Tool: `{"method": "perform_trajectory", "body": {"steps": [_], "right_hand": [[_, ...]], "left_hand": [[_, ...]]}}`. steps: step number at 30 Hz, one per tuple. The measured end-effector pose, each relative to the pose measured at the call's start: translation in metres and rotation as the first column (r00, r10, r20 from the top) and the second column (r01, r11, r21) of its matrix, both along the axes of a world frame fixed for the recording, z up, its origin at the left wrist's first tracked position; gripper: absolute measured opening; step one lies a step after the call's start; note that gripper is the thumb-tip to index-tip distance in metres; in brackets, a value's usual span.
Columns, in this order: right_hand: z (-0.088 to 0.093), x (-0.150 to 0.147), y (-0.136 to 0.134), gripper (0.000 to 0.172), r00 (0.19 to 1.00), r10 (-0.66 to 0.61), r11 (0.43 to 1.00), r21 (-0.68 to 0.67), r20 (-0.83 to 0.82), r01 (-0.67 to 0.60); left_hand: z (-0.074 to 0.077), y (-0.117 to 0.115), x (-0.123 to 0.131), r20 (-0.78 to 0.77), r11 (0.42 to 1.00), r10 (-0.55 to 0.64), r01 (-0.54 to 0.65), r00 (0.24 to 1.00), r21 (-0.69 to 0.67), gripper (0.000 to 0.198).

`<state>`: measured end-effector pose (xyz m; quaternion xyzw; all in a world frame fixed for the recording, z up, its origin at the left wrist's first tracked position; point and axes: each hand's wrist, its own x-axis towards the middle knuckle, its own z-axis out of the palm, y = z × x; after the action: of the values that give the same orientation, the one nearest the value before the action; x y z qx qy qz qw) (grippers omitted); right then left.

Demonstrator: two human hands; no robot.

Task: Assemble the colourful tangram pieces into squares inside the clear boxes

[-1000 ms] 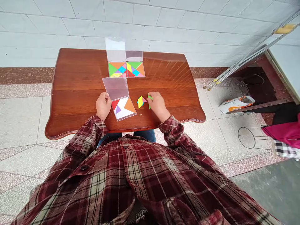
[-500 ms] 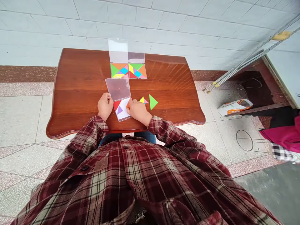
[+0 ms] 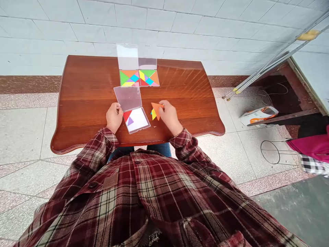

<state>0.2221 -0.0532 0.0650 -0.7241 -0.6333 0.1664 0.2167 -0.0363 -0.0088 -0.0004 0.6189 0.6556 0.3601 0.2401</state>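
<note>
My left hand (image 3: 114,116) is closed on the left edge of a hinged tangram case, near the hinge of its raised clear lid (image 3: 128,97). In the case's white tray (image 3: 140,120) lie a red tangram piece (image 3: 126,115) and a purple triangle (image 3: 130,121). To the right of the tray, my right hand (image 3: 169,115) pinches an orange triangle (image 3: 156,109) above the tabletop. Under it a yellow piece (image 3: 153,114) shows in part, with a bit of blue beside it. The green triangle is hidden by my right hand.
Two more open cases, a left tangram set (image 3: 129,77) and a right tangram set (image 3: 149,78), lie filled at the back of the wooden table (image 3: 87,99). Behind is a tiled wall (image 3: 84,36). Crutches (image 3: 259,72) lean at the right.
My right hand has lifted the orange triangle out of the tray and carried it right, over the loose pieces. My left hand stays at the case.
</note>
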Motion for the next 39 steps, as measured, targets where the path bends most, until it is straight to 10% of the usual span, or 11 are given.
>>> {"method": "perform_trajectory", "body": {"steps": [9, 14, 20, 24, 39], "right_hand": [[-0.033, 0.066, -0.005, 0.026, 0.986, -0.16, 0.984, -0.072, 0.051, 0.164], [-0.009, 0.027, -0.011, 0.026, 0.969, -0.099, 0.995, 0.017, 0.227, 0.097], [-0.001, -0.072, -0.011, 0.031, 0.902, 0.431, 0.885, -0.21, 0.035, -0.415], [-0.004, -0.114, -0.009, 0.038, 0.9, 0.419, 0.881, -0.295, 0.122, -0.371], [-0.011, -0.097, 0.0, 0.013, 0.934, 0.316, 0.877, -0.323, -0.166, -0.354]], "left_hand": [[-0.004, 0.002, -0.002, 0.026, 0.999, -0.008, 0.007, 1.0, 0.039, 0.017], [0.0, 0.0, -0.001, 0.019, 1.0, -0.009, 0.008, 1.0, 0.021, 0.017], [0.002, 0.0, 0.001, -0.022, 1.0, 0.001, -0.001, 1.0, 0.003, 0.018], [0.001, 0.0, 0.002, -0.031, 1.0, 0.0, 0.0, 1.0, 0.006, 0.017], [0.001, -0.001, 0.002, 0.031, 0.999, -0.006, 0.005, 1.0, 0.038, 0.014]]}}
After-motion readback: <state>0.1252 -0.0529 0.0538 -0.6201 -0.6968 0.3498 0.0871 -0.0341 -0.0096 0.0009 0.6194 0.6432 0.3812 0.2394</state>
